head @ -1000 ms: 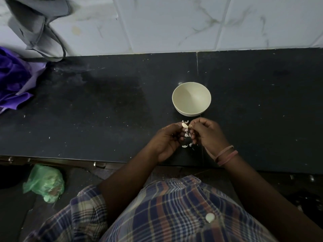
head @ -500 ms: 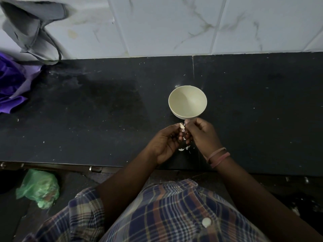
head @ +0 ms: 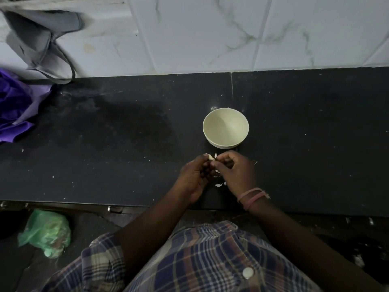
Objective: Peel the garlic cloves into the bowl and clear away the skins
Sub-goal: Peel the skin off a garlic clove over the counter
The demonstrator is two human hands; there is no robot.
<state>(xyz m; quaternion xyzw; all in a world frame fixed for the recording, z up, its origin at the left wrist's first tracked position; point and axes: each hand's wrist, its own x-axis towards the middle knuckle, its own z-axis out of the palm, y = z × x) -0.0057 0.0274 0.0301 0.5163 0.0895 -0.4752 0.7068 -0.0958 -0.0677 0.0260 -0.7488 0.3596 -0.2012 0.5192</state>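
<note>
**Clove between your fingertips, bowl with nothing visible in it**

While you work just short of the bowl (head: 225,127), both hands meet over the countertop (head: 105,144), close to its front edge. Your left hand (head: 194,178) has its fingers curled round a pale garlic clove (head: 210,157), which pokes out at the fingertips. Your right hand (head: 236,172) pinches at the clove's near end, seemingly on a flap of skin, though that contact is too small to make out for certain. No cloves are visible in the cream bowl, which stands just beyond your knuckles, apart from them.

A few skins (head: 220,184) lie on the dark countertop between and below your hands, with more white flecks scattered farther out.

Watch these from here:

- The clove is small and likely slick once bare; if your right hand pulls hard while the left holds only the tip, it may pop free and roll off the front edge to the floor.
- Because you peel so near the bowl, a flicked skin could land inside it with the clove.
- Light skins drift; a sweep of your wrist could push them over the front edge towards the green bag (head: 45,236) on the floor, or spread them wider, making the clean-up longer.
</note>
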